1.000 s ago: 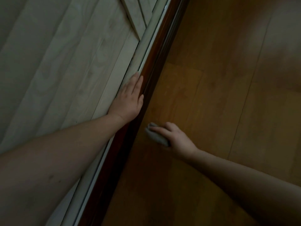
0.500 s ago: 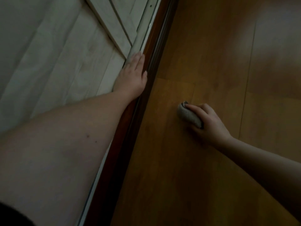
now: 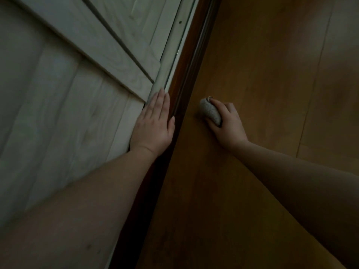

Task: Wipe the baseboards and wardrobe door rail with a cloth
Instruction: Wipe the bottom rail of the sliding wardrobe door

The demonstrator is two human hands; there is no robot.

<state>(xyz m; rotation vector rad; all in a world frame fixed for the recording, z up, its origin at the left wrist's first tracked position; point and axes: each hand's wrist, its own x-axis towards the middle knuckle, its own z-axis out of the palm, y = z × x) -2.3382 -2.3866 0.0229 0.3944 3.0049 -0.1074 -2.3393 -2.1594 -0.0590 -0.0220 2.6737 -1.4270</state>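
Looking down from the head view, the left hand (image 3: pixel 153 125) lies flat at mid-frame with fingers (image 3: pixel 160 101) straight, pressed on the pale wardrobe door (image 3: pixel 64 105) beside the door rail (image 3: pixel 174 61), which runs from top centre toward the lower left. Right of it, the right hand (image 3: pixel 227 125) curls its fingers round a bunched grey cloth (image 3: pixel 210 111), holding it on the wooden floor (image 3: pixel 262 74), just apart from the dark baseboard (image 3: pixel 186 78). Since the cloth touches neither rail nor baseboard, wiping seems mostly ahead, though nothing shows which stretches are clean.
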